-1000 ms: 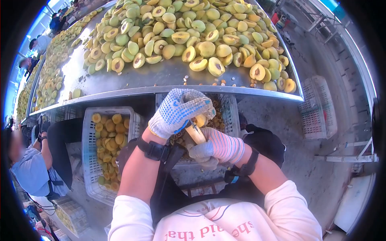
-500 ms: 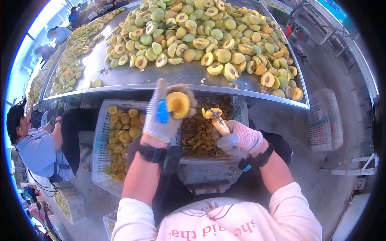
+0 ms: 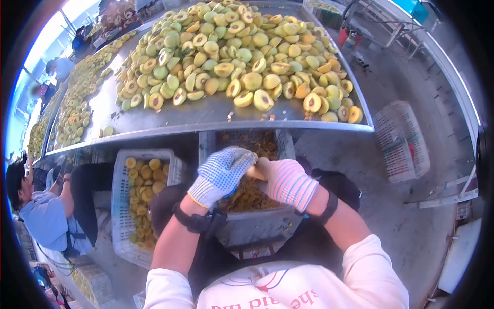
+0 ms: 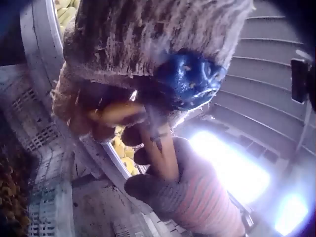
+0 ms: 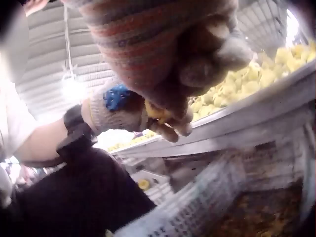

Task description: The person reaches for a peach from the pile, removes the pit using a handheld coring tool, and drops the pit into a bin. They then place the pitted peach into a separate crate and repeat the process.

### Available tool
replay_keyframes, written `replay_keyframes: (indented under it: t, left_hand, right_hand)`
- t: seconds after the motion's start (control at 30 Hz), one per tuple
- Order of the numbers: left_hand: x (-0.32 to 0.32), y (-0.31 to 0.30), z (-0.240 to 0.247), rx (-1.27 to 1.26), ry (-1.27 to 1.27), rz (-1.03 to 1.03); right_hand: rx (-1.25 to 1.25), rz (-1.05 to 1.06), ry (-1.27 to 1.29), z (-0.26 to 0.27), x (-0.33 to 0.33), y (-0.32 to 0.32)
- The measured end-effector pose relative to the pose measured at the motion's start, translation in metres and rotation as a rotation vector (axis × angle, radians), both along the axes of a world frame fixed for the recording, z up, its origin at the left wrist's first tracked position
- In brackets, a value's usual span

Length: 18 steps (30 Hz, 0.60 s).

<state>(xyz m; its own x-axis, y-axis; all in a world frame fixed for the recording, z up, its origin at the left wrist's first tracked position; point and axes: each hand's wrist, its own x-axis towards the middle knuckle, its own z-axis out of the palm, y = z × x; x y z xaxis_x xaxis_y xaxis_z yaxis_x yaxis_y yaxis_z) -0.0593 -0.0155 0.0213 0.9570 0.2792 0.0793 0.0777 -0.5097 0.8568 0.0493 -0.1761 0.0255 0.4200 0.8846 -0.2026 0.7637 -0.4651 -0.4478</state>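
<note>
My left hand point(image 3: 222, 174), in a dotted glove with a blue patch, holds a yellow peach half point(image 4: 116, 114) in its fingers; the glove hides most of the fruit. The right hand point(image 3: 292, 181), in a striped glove, grips the wooden handle of a small coring knife point(image 4: 163, 155). Its metal end is at the fruit, partly hidden by the left fingers. Both hands meet over a crate point(image 3: 257, 213) of brown-yellow peelings and scraps, just below the edge of the metal table point(image 3: 188, 118).
A large heap of halved peaches point(image 3: 221, 59) covers much of the tabletop. On the left stands a white crate point(image 3: 121, 226) with peeled halves. Another person point(image 3: 45, 206) sits beyond it. A pale crate point(image 3: 404, 141) stands on the floor at the right.
Half a second ago the hands were apart, the left showing a hollowed peach half and the right the knife with peel on its end. The hands have since come together at the fruit.
</note>
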Motion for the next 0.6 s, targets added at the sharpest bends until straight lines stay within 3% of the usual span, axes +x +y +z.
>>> replay_keyframes:
  t: [0.03, 0.07, 0.2, 0.3, 0.37, 0.6]
  left_hand:
    - [0.009, 0.000, -0.002, 0.058, 0.192, 0.007]
    - [0.014, 0.002, -0.004, 0.177, 0.188, 0.005]
    - [0.031, 0.024, -0.001, -0.421, -0.066, 0.144]
    - [0.037, 0.048, -0.005, -0.813, -0.151, 0.331]
    - [0.037, 0.054, -0.010, -0.881, -0.120, 0.362]
    - [0.033, 0.067, -0.006, -1.003, -0.207, 0.356]
  right_hand:
    - [0.047, 0.049, -0.164, -0.003, 0.005, -0.006]
    - [0.047, 0.043, -0.201, -0.002, 0.010, -0.009]
    - [-0.219, 0.082, -0.130, 0.015, 0.040, -0.008]
    - [0.128, -0.032, -0.266, 0.003, 0.074, 0.013]
    - [0.162, -0.073, -0.323, 0.013, 0.094, 0.048]
    - [-0.027, 0.187, -0.566, -0.028, 0.141, 0.172]
